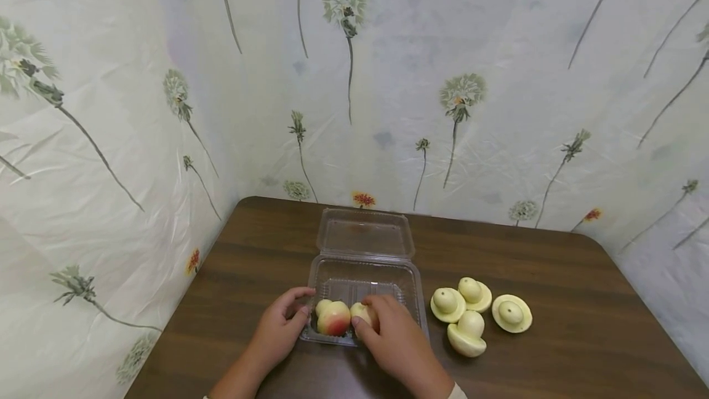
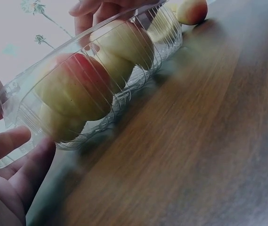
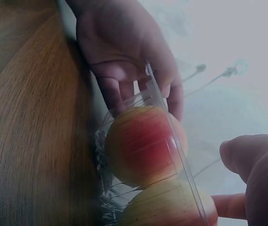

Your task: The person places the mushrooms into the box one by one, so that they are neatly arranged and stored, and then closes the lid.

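Okay, so a rounded, pale yellow, red-blushed fruit [image 1: 363,314] is bracketed by the thumb and curved fingers of the right hand [image 1: 396,332], just left of its palm; whether it's pinched can't be told, and its long axis is mostly covered. Left hand [image 1: 279,325]: fingers spread at the left rim of the clear plastic hinged container [image 1: 346,288]. Another knob-ended, red-blushed fruit [image 1: 334,318] is seated inside, between both hands. Four pale yellow, knob-topped fruits [image 1: 466,345] are parked right, on the brown wooden table [image 1: 559,356].

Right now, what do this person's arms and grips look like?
Both are human: the left grip and right grip are bare, with no glove or ring showing. A pale cream sleeve edges in at the right forearm.
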The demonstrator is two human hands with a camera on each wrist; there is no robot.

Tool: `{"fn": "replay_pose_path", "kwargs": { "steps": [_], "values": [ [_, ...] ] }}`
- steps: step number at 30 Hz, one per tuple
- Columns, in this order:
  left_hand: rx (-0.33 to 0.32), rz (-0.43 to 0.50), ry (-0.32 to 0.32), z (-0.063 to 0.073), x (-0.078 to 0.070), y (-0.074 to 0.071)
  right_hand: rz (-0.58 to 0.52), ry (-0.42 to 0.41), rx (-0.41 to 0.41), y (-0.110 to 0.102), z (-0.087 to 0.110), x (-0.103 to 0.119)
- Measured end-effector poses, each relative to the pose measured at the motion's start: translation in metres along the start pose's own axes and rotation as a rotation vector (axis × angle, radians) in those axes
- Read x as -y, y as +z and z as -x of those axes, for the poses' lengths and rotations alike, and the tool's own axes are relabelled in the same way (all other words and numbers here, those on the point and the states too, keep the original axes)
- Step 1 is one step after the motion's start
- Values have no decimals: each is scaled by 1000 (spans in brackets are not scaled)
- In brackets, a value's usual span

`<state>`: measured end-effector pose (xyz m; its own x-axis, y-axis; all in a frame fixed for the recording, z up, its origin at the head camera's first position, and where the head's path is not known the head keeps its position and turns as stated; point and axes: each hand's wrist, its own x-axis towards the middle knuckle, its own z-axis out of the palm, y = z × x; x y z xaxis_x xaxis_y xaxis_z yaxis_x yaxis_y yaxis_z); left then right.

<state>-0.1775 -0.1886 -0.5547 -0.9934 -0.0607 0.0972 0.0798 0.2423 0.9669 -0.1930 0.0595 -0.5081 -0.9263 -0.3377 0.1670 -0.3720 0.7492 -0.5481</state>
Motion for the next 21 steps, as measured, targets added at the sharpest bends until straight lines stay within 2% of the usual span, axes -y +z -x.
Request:
{"fn": "replay_pose_path", "kwargs": {
  "steps": [10, 14, 21],
  "values": [
    [13, -54, 31, 0, 4, -1, -30, -50, -55, -4, 2, 1],
    [14, -59, 21, 0, 4, -1, -47, -48, -73, -4, 4, 1],
    [15, -65, 32, -1, 4, -1, -123, -54, -133, -5, 5, -3]
  ]
}}
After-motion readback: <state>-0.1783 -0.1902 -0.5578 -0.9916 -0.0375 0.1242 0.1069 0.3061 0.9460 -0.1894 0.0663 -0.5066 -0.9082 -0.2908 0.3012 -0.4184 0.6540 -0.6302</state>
